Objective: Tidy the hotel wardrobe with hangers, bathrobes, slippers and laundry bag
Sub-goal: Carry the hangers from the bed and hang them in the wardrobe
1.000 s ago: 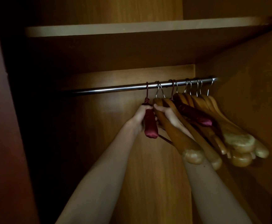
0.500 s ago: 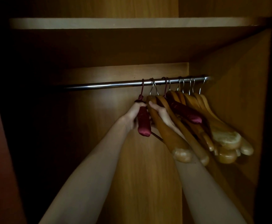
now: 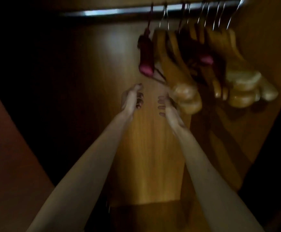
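- The metal rail (image 3: 153, 10) is running along the top edge of the view, inside the wardrobe (image 3: 151, 156), and all the hangers are bunching toward its right end.
- The red padded hanger (image 3: 146, 56) is hanging leftmost in the bunch, with the wooden hangers (image 3: 183, 77) crowding right next to it and fanning out toward the right wall.
- A second red padded one (image 3: 205, 60) is peeking out from between the wooden ones further right.
- The left hand (image 3: 131, 99) is hovering below the red padded hanger, fingers loosely curled, gripping nothing. The hanger's bottom end is sitting above the fingertips with a clear gap.
- The right hand (image 3: 167, 108) is hanging just beside the rounded end of the nearest wooden hanger, fingers loosely bent and holding nothing. It's too blurry to say whether it's actually brushing the wood.
- Everything's pretty smeared and dark, so finer finger detail isn't showing.
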Demonstrator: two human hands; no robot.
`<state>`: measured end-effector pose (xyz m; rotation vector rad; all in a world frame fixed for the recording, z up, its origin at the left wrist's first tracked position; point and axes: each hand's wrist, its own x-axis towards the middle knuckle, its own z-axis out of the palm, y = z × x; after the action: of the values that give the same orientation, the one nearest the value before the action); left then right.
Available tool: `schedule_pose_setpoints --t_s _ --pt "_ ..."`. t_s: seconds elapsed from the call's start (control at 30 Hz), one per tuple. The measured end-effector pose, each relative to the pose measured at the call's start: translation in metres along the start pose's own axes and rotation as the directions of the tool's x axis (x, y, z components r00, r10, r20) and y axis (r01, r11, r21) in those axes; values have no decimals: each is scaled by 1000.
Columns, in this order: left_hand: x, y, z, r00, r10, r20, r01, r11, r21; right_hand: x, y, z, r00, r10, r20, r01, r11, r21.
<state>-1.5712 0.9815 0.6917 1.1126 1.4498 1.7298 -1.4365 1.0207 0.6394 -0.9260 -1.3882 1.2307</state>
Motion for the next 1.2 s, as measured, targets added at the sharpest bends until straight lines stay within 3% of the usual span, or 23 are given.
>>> schedule_pose_setpoints --t_s 0.13,0.27,0.4,0.5,0.6,0.73,0.9,1.07,1.2 --pt "-34 -101 1 983 -171 64 149 954 261 -35 78 -11 997 58 -40 -66 972 -228" --pt "-77 -216 8 908 -383 169 261 834 485 -84 159 -37 987 156 -27 -147 840 -522" --pt "-130 -309 16 753 -570 327 249 708 661 -145 244 -70 936 335 -110 -312 642 -700" --pt "-163 -357 31 631 -650 423 174 650 739 -199 285 -97 855 441 -274 -503 571 -649" --pt "-194 -388 50 463 -709 532 82 632 771 -259 306 -115 756 489 -435 -653 523 -548" --pt "-249 -420 76 221 -757 615 -15 628 778 -340 327 -130 574 551 -606 -815 458 -355" --pt "-339 -432 103 -105 -782 615 -220 621 752 -452 336 -120 257 583 -771 -908 418 13" --pt "-435 -436 110 -373 -787 491 -477 616 626 -569 348 -80 -89 637 -766 -853 349 388" --pt "-519 -430 105 -500 -787 362 -665 617 422 -656 350 -38 -310 632 -710 -712 340 614"
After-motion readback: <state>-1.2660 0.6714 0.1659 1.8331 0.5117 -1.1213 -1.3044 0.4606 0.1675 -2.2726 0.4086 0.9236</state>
